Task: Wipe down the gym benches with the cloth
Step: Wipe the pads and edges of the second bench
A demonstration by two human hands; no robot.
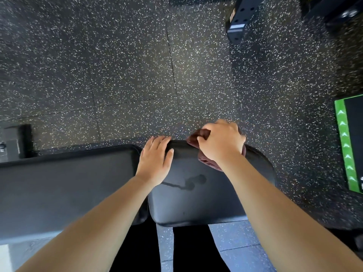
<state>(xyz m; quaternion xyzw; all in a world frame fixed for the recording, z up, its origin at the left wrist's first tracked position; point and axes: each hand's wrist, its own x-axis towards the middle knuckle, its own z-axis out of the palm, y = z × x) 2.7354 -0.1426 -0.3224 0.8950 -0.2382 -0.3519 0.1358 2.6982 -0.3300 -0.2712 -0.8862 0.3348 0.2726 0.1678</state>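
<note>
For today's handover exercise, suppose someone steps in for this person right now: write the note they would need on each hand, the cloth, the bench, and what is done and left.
Left hand: flat and open on the far edge of the seat pad, bracing, holding nothing.
Right hand: fingers closed on the dark red cloth, pressing it on the pad's far right edge.
Bench: the seat pad sits beside the long back pad, a narrow gap between them.
Done: cannot tell how much is wiped; a wet streak shows mid-seat.
Left: probably finish the seat, clear that streak, then the back pad and any other benches.
</note>
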